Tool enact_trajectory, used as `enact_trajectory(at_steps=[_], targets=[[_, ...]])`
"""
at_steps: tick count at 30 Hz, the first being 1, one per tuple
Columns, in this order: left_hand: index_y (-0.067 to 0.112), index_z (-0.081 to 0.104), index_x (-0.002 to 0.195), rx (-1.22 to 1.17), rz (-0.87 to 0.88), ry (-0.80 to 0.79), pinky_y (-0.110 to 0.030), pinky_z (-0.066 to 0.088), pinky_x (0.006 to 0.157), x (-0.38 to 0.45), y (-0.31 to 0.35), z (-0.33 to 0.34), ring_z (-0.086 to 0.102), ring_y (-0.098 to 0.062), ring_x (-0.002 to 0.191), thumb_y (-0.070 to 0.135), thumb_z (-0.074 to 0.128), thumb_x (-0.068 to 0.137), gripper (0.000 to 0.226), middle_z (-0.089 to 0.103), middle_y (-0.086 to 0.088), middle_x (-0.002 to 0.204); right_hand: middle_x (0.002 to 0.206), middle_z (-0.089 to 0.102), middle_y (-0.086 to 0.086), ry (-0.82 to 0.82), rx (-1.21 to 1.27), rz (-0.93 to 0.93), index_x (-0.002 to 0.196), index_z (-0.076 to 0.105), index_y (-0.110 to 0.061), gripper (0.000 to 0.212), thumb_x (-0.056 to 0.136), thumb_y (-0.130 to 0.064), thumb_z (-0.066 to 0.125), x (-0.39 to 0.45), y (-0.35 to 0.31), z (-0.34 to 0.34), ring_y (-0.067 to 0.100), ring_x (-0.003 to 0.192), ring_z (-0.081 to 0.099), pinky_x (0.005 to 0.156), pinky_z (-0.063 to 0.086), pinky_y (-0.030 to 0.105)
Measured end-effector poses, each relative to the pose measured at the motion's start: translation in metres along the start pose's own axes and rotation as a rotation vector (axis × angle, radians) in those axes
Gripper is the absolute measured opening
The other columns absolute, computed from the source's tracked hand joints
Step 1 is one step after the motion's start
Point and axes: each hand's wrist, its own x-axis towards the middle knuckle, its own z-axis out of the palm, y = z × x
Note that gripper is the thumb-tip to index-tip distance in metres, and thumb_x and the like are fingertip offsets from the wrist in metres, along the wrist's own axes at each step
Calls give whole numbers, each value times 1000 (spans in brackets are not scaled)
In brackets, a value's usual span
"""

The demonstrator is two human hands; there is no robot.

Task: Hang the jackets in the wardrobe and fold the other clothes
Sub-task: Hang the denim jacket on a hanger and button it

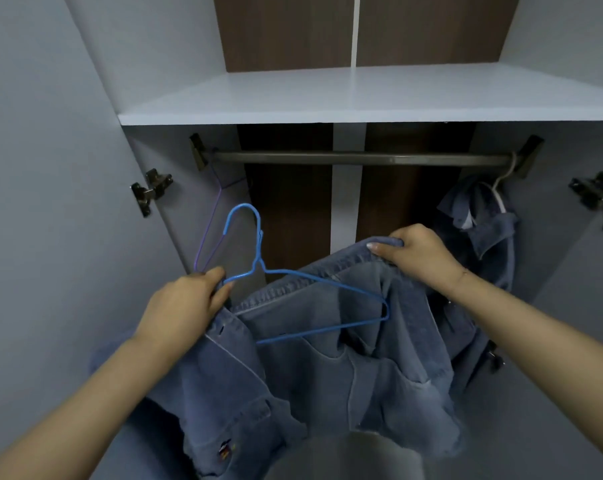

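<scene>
A blue denim jacket (pixel 345 368) hangs open between my hands in front of the wardrobe. My left hand (pixel 185 299) pinches the left end of a blue wire hanger (pixel 255 258) together with the jacket's left shoulder. The hanger's right end lies inside the jacket's right shoulder. My right hand (pixel 418 251) grips the jacket's collar edge at the upper right. The hanger's hook points up, below the dark rail (pixel 359 157).
A second denim jacket (pixel 483 223) hangs on a white hanger at the rail's right end. A thin purple hanger (pixel 210 233) hangs at the rail's left end. A white shelf (pixel 362 98) runs above the rail. Door hinges (pixel 151 192) flank the opening.
</scene>
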Motion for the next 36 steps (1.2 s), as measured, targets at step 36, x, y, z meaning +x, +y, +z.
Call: enact_trajectory(at_steps=[36], targets=[[27,67,84,-589,507,577,-6,41,59,383,126,-298,57,8,68,34,72,86,9,67,12,78,103,66,3,418,567,-564,103,56,-20,7,97,-22,57,198,-241,-271,14,92,68,73,57,22]])
